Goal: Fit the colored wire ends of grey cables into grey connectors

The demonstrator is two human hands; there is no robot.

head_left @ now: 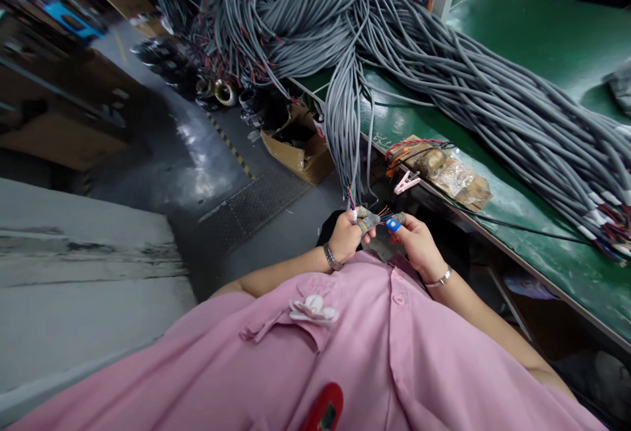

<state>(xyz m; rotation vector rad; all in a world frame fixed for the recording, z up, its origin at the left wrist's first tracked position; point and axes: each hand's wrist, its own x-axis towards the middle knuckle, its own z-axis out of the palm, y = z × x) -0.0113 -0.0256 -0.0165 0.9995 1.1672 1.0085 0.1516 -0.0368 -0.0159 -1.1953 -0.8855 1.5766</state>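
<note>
My left hand (346,236) is closed on the end of a grey cable, close in front of my body. Thin coloured wires (384,213) fan out from it across the gap between my hands. My right hand (418,242) pinches at those wires, thumb against finger; a blue wrap (393,225) covers its thumb tip. Greyish wraps cover some fingertips of both hands. Just beyond my left hand, a bundle of grey cables (342,115) hangs over the table edge, with coloured wires at its lower end. Which wires each finger touches is too small to tell.
The green table (547,43) carries a long heap of grey cables (473,83). Near its edge lie a pink clip (407,182) and a plastic-wrapped piece (456,178). An open cardboard box (296,155) stands on the floor. A pale cabinet surface (89,267) is at left.
</note>
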